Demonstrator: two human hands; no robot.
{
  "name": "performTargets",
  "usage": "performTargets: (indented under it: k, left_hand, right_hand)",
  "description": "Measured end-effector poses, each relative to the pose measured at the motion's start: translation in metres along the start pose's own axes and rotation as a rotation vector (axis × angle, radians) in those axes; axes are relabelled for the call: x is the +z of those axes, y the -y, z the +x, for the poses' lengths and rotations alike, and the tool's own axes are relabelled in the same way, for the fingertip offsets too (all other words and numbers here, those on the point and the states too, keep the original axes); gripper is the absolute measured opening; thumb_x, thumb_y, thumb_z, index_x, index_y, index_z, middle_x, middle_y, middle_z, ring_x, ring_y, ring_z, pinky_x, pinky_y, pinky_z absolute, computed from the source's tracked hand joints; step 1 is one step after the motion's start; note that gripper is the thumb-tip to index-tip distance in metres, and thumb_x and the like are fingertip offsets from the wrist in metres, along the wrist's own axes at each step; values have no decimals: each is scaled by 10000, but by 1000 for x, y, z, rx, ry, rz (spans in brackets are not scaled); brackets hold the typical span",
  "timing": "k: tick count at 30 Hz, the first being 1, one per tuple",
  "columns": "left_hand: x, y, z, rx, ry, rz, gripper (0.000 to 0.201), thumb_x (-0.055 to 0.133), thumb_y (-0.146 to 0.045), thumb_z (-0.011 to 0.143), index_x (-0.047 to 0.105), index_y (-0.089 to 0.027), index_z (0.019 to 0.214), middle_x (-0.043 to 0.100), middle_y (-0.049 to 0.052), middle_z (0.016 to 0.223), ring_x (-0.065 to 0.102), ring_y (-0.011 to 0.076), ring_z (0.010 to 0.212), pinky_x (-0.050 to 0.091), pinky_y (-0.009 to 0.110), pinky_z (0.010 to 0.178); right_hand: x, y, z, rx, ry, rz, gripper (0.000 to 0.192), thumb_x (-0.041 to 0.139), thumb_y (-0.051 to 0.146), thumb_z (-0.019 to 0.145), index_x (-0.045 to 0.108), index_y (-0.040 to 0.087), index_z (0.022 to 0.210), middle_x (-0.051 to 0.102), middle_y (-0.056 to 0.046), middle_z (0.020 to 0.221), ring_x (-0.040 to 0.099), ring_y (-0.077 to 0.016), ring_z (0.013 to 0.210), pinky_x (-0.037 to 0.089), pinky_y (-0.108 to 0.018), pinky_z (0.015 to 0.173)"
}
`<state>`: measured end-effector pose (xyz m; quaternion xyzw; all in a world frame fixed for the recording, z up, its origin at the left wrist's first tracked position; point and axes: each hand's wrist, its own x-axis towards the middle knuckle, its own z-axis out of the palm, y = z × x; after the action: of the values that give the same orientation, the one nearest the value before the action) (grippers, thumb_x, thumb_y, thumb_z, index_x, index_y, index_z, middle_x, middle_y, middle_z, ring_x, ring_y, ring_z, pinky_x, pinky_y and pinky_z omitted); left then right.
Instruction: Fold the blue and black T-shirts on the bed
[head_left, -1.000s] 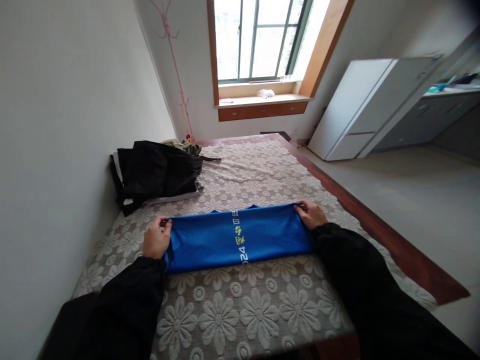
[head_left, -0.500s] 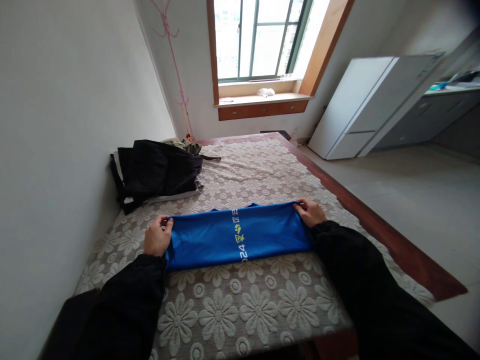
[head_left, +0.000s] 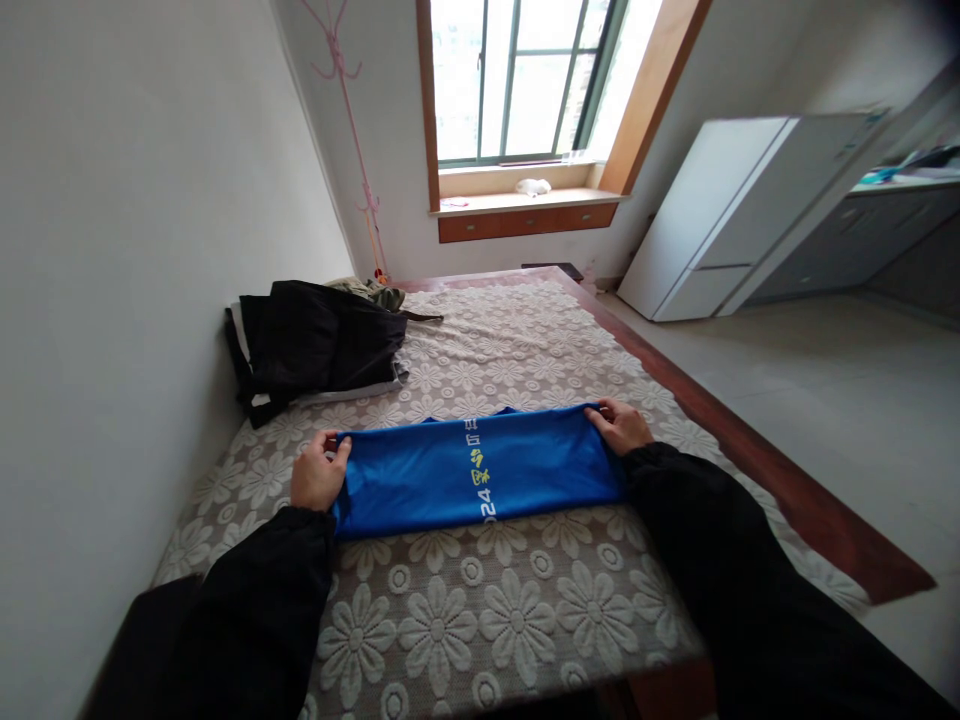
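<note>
A blue shirt (head_left: pixel 412 480), folded into a long strip, lies across the flower-patterned cover (head_left: pixel 517 620). White and yellow print runs down its middle. My left hand (head_left: pixel 319 470) pinches the strip's far left corner between thumb and fingers. At the far right corner, my right hand (head_left: pixel 621 426) grips the fabric the same way. Between the two hands the far edge is drawn nearly straight, and small blue points of cloth poke out behind it. Black sleeves cover both my forearms.
Dark folded clothes (head_left: pixel 315 340) are piled at the back left, beside the wall. A brown wooden edge (head_left: pixel 750 470) borders the cover on the right. Farther off stand a pink coat rack (head_left: pixel 356 130), a window sill (head_left: pixel 495 202) and a white fridge (head_left: pixel 720 220).
Almost nothing differs. Both hands keep their hold on the corners of the blue shirt, and the view has shifted very slightly.
</note>
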<state>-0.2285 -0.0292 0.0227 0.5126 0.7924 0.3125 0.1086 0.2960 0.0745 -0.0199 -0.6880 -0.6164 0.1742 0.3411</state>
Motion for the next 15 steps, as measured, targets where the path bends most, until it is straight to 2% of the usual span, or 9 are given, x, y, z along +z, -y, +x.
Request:
performTargets:
  k: [5,15]
  left_hand:
    - [-1,-2,-2,-2,2,-9,350,613,-468,877,671,-204,1100,738,53,887,647,186,674,460,287,651]
    - [0,-1,-2,-2,2,-26,347,600,-466,884,667,-203,1102,738,53,890,632,177,650,464,294,665]
  right_hand:
    - [-1,0,-1,-6,8,7,301,643,498,794,698,225,909,750,-59,767,706,-228,732,535,-327,691]
    - [2,-8,1,-3,16,21,300,633,470,803,686,213,948,755,-79,817,721,-247,759,557,-361,739]
